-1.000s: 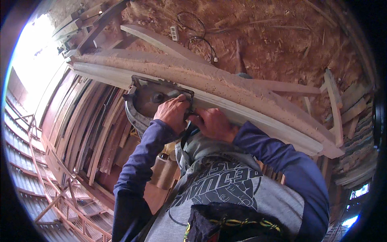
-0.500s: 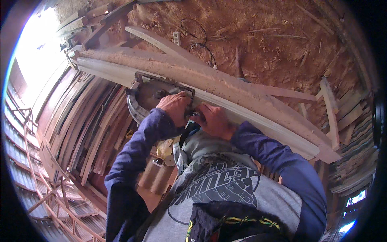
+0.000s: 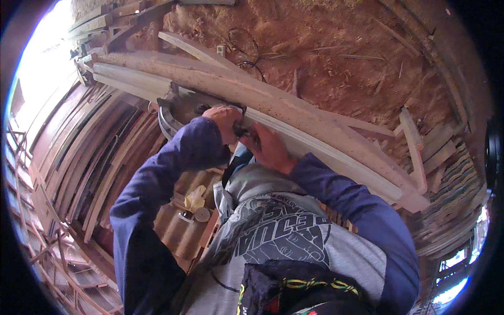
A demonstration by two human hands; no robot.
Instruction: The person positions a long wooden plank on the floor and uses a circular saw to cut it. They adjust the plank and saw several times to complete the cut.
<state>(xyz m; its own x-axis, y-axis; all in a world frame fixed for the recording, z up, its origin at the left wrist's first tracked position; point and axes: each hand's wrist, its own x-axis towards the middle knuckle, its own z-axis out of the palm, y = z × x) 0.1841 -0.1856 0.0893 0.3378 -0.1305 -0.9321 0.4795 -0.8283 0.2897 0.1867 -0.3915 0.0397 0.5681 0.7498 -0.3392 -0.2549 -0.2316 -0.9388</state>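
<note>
Red dirt floor [image 3: 336,58], strewn with sawdust, twigs and a loose black cord [image 3: 247,50], lies beneath a rough woodworking spot walled by stacked planks [image 3: 89,152]. Across the middle runs a long beam [image 3: 294,113], pale, coarse and dusted with sawdust, bowed by the lens, with a thinner white board [image 3: 336,157] along its near edge. Against the beam's near side sits a circular saw [image 3: 181,107], round grey metal guard and flat base, gripped from above by the left hand [image 3: 224,122], fingers closed over its handle. The right hand [image 3: 270,148] is closed just beside it on the saw's rear; what exactly it clasps cannot be told. Both sleeves are dark blue over a grey printed shirt. Lower left, a tape roll [image 3: 201,214] and scraps rest on a ribbed sheet [image 3: 178,231]. Risks, as judged: the blade could bind in the rough grain and kick back toward the body, close behind; hands crowded near the guard leave little margin; the cord could snag.
</note>
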